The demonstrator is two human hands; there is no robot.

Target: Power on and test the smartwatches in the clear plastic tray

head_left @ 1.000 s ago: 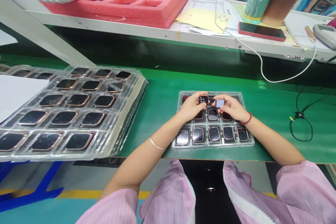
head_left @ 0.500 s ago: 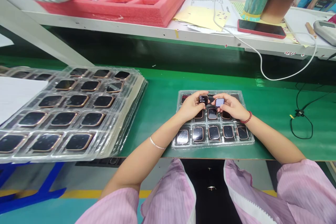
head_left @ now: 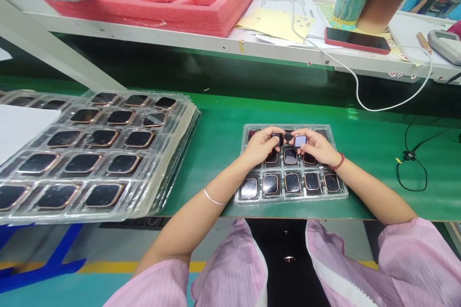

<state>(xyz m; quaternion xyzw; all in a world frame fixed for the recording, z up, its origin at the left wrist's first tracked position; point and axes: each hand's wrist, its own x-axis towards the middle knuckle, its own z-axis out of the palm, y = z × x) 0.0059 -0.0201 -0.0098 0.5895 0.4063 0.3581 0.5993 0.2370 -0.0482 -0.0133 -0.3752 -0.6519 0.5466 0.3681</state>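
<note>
A clear plastic tray (head_left: 291,199) with rows of square watch faces lies on the green table in front of me. Over its back rows, my left hand (head_left: 262,146) grips a dark watch face (head_left: 277,139), its thumb on the screen. Close to its right, my right hand (head_left: 319,146) holds another watch face (head_left: 300,141) whose screen looks pale and bright, the thumb at its lower edge. The two held pieces are apart. My fingers and the pieces hide part of the tray's back rows.
Stacked clear trays of watch faces (head_left: 122,163) stand at the left, with white paper (head_left: 25,129) on them. The shelf (head_left: 201,48) above carries red foam (head_left: 230,9), papers, a phone (head_left: 356,41) and bottles. A white cable (head_left: 382,109) hangs down; a black cable (head_left: 425,172) lies right.
The watch face in my left hand has tilted, and its lit text no longer shows. My right hand holds its piece much as before. The whole view has shifted slightly.
</note>
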